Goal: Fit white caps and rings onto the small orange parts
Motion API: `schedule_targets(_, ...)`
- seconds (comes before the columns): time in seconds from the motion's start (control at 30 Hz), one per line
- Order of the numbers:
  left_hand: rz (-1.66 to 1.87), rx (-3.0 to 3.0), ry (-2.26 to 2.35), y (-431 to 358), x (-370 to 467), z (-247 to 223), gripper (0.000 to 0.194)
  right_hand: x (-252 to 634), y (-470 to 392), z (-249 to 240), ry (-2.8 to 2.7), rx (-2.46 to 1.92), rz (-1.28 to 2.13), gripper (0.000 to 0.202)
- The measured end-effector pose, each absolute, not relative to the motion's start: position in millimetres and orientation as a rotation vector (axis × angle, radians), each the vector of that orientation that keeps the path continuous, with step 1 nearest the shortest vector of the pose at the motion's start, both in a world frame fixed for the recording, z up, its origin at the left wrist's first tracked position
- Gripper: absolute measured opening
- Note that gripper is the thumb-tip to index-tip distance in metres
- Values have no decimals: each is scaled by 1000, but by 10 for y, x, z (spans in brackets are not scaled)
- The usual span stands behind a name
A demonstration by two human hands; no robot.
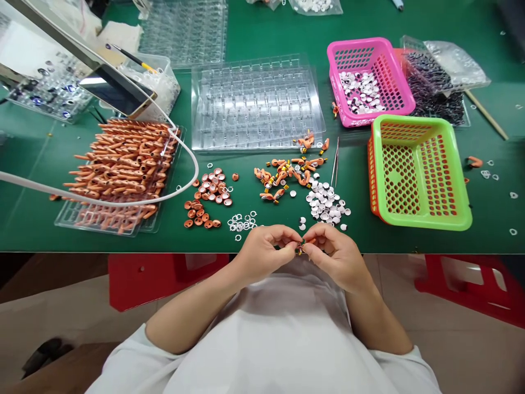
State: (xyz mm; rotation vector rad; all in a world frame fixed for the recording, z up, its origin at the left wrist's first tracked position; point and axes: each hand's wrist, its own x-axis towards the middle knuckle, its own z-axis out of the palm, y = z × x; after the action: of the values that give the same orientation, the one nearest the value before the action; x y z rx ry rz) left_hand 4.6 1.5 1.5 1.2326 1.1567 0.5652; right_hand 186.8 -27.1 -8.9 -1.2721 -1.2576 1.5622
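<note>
At the table's front edge, my left hand [268,249] and my right hand [338,256] meet, the thumb and fingers of each closed in a pinch. Between the fingertips is a small orange part [311,241] with tiny gold-coloured bits, mostly hidden by the fingers. Just beyond lie similar curved orange parts with gold-coloured strips [283,176]. White round caps [326,200] are heaped near my right hand, with tweezers [336,161] behind them. Left of my left hand are small clear rings [241,221] and copper-coloured round caps [211,189].
A clear moulded tray [254,104] lies in the middle. To the right stand a pink basket [404,98] with caps inside and a green basket [461,213]. Orange stems [123,164] are piled on trays at left, under a white cable [194,169] and a phone [117,90].
</note>
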Motion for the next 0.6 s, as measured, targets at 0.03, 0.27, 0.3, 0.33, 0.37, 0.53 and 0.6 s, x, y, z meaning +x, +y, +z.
schedule_targets(0.03,567,1169,1144,23,43,16,12,1868,-270,-104,-1224,-1265,1571,6)
schedule_targets(0.27,490,832,976,96,18,85,18,1889,-275,-130,-1104,-1249,1564,9)
schedule_targets(0.3,486,819,968,101,17,87,18,1891,-277,-125,-1114,-1245,1561,9)
schedule_targets(0.33,487,811,966,103,17,87,18,1891,-279,-120,-1130,-1243,1557,8)
schedule_targets(0.37,490,805,971,102,20,85,17,1892,-279,-115,-1150,-1243,1552,7)
schedule_targets(0.53,530,823,1026,78,45,78,9,1890,-268,-57,-1348,-1297,1463,5)
schedule_targets(0.6,547,872,1054,65,50,79,8,1885,-267,-23,-1437,-1322,1406,5)
